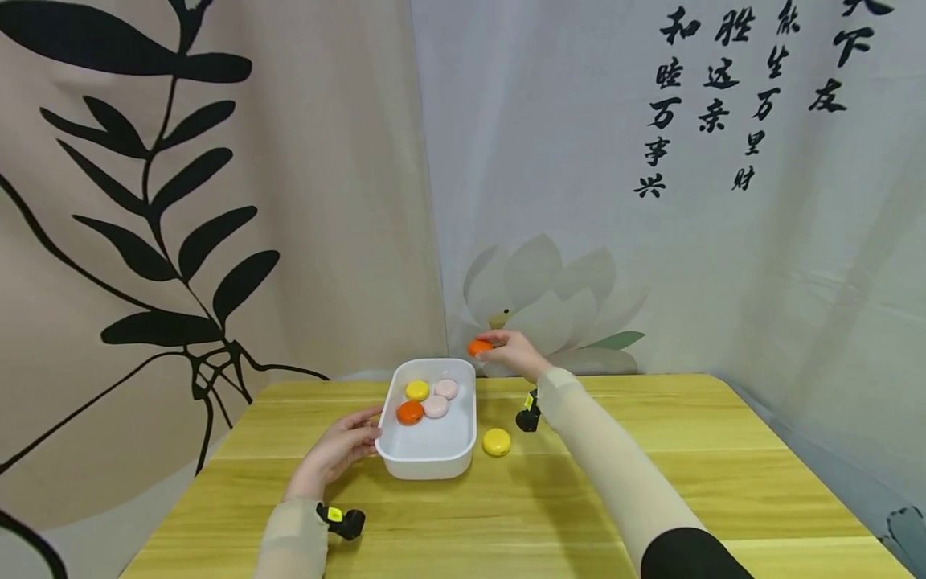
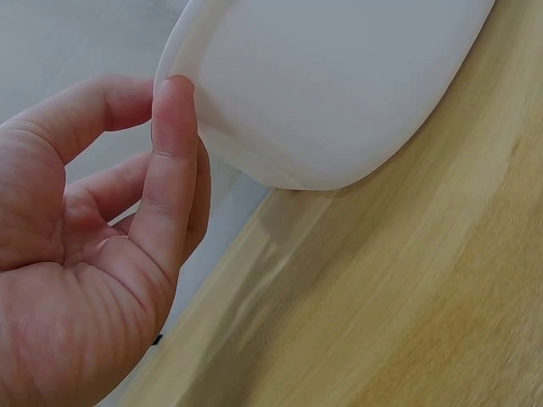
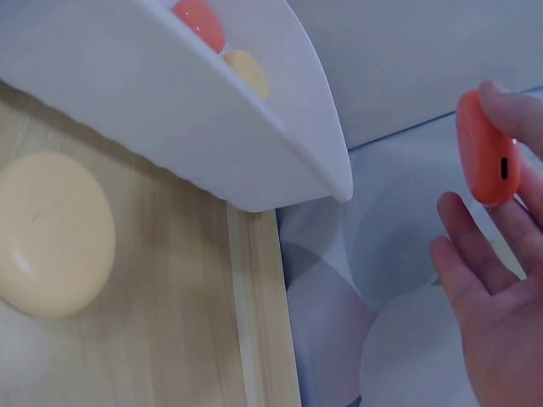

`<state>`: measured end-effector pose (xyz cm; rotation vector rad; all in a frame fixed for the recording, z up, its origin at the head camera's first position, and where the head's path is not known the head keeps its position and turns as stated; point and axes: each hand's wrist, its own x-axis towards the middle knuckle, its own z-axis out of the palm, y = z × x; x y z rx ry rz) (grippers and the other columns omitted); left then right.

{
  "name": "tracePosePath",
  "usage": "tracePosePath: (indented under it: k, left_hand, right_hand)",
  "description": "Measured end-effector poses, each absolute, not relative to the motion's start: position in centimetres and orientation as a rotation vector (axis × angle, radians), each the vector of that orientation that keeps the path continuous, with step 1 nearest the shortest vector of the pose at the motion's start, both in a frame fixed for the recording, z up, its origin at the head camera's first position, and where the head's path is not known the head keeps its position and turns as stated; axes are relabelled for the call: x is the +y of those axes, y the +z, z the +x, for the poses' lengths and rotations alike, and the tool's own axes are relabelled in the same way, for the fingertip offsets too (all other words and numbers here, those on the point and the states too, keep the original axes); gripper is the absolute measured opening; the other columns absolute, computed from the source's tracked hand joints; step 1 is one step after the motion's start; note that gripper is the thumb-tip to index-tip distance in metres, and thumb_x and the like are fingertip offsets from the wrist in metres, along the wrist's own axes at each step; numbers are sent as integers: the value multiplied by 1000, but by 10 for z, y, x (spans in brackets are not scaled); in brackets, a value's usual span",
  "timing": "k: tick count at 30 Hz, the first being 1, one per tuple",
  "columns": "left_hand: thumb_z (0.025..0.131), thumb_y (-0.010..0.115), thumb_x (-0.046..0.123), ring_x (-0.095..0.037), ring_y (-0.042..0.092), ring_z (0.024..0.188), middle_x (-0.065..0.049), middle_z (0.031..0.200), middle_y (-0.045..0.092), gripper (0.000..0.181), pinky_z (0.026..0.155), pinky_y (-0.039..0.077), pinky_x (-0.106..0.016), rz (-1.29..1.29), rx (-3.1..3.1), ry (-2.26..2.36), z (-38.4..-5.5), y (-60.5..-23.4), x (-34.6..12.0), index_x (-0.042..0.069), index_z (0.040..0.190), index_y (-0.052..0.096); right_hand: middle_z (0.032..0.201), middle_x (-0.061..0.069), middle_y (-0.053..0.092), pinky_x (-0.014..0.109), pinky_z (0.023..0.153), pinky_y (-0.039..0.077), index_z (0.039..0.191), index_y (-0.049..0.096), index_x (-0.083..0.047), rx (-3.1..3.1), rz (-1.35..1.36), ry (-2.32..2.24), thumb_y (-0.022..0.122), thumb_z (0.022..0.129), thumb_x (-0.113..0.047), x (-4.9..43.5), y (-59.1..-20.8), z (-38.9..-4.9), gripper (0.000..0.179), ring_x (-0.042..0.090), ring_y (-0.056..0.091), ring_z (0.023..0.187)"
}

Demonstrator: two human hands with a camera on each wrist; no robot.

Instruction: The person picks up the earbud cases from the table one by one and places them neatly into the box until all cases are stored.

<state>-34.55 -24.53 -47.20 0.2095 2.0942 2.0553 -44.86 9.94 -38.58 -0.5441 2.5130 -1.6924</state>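
My right hand (image 1: 515, 354) pinches an orange round gadget (image 3: 485, 153) between thumb and fingers, raised just beyond the back right corner of a white plastic box (image 1: 427, 468). A small dark slot shows on the gadget's edge. At the box's left side, my left hand (image 1: 346, 444) holds the rim, a fingertip (image 2: 174, 106) on it in the left wrist view. Inside the box lie a yellow disc (image 1: 417, 390), an orange disc (image 1: 409, 413) and two pale pink discs (image 1: 436, 406). A yellow disc (image 1: 496, 442) rests on the table right of the box.
The wooden table (image 1: 434, 531) has its back edge close behind the box. A cloth backdrop (image 1: 347, 201) with printed leaves, a flower and writing hangs behind it. Black wrist cameras sit on the left wrist (image 1: 350, 524) and right wrist (image 1: 529, 413).
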Motion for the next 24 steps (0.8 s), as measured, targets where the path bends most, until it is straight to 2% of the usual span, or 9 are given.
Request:
tracePosePath:
  k: [6, 15, 19, 24]
  left_hand:
    - [94, 58, 5, -21, 59, 85, -28, 120, 47, 59, 75, 55, -27, 218, 2087, 2063, -346, -473, -246, -6, 146, 33]
    - [95, 58, 6, -19, 59, 82, -20, 114, 51, 61, 73, 55, -26, 255, 2070, 2062, -344, -470, -247, -7, 148, 29]
    - [95, 57, 4, -21, 60, 83, -23, 116, 50, 59, 73, 55, -26, 247, 2068, 2068, -344, -470, -246, -7, 147, 30]
    - [96, 55, 4, -22, 60, 85, -25, 118, 49, 58, 74, 55, -26, 246, 2080, 2064, -343, -470, -246, -7, 147, 30]
  right_hand:
    - [123, 8, 63, 38, 96, 45, 132, 59, -5, 2517, -560, -1677, 76, 83, -16, 93, -383, -452, 53, 23, 57, 108]
    - [124, 8, 63, 38, 96, 46, 130, 61, -6, 2502, -572, -1684, 76, 82, -16, 87, -387, -453, 51, 23, 56, 109]
    - [124, 7, 63, 39, 97, 46, 127, 64, -9, 2509, -550, -1676, 77, 81, -16, 83, -389, -451, 48, 23, 57, 109]
    - [125, 9, 62, 40, 98, 45, 130, 61, -6, 2483, -556, -1682, 76, 82, -15, 81, -389, -446, 51, 24, 57, 110]
